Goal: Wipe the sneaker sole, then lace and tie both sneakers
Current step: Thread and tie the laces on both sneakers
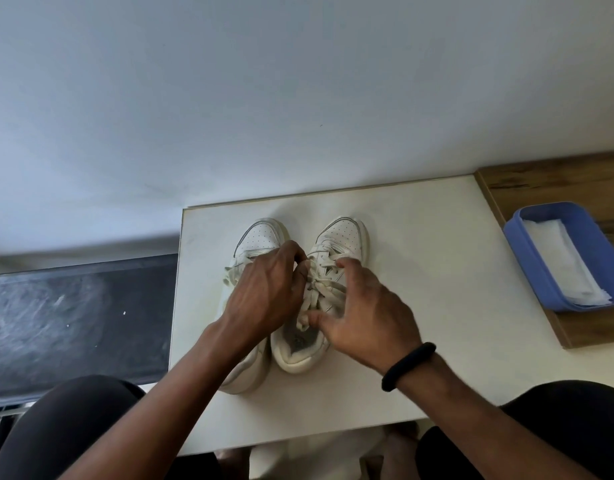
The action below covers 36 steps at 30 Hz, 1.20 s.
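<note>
Two hands, the left hand (pixel 264 289) and right hand (pixel 362 315), pinch the lace (pixel 328 289) with curled fingers (pixel 291 251) on the sneaker (pixel 343 237) nearer the blue box (pixel 527 268), so it is best to pull both ends evenly and snug.

left hand (pixel 264 289) bare | right hand (pixel 364 317) bare, black wristband (pixel 407 367) | legs: dark trousers (pixel 73 427)

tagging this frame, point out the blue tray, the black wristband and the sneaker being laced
blue tray (pixel 539 268): head view, left wall
black wristband (pixel 409 364): head view, middle of band
sneaker being laced (pixel 343 233): head view, toe cap
</note>
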Tool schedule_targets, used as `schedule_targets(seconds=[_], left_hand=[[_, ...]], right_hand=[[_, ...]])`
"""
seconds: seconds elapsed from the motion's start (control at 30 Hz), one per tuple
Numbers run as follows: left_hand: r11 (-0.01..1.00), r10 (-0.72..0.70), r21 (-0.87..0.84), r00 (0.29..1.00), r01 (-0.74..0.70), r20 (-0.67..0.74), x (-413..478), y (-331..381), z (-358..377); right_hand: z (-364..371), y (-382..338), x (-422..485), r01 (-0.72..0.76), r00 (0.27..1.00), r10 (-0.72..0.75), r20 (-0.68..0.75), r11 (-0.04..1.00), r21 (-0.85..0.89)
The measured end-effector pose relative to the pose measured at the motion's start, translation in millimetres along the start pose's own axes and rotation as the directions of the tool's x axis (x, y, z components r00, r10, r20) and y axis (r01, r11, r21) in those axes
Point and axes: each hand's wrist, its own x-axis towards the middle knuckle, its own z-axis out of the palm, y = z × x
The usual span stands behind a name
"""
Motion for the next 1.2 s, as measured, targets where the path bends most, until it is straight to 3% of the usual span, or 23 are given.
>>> schedule_targets(seconds=[0.13,0.53,0.7,0.9,1.03,1.1,1.2], left_hand=[[1.0,-0.017,0.001,1.0,0.017,0.016,-1,1,-2],[0.996,0.009,0.094,1.0,-0.007,-0.014,-2,1,-6],[0.994,-0.041,0.1,0.999,0.038,0.026,-2,1,-5],[0.996,-0.054,0.079,0.998,0.051,0.034,-2,-1,-5],[0.994,-0.058,0.092,0.998,0.055,0.033,-2,-2,-6],[0.994,-0.066,0.092,0.997,0.062,0.031,-2,-3,-7],[0.992,-0.089,0.095,0.996,0.086,0.027,-1,-5,-10]], right_hand=[[9,-1,-4,0.017,1.0,-0.017,0.002,0.995,-0.094],[-13,17,10,-0.088,0.996,0.091,0.013,0.985,-0.146],[-3,16,9,0.04,0.973,-0.101,-0.208,0.959,-0.279],[2,10,8,0.03,0.933,-0.085,-0.349,0.987,-0.16],[-2,18,12,-0.125,0.98,0.115,-0.162,0.991,-0.053],[-5,23,15,-0.229,0.973,0.229,-0.002,0.973,-0.016],[-7,30,19,-0.299,0.948,0.302,0.098,0.953,-0.05]])
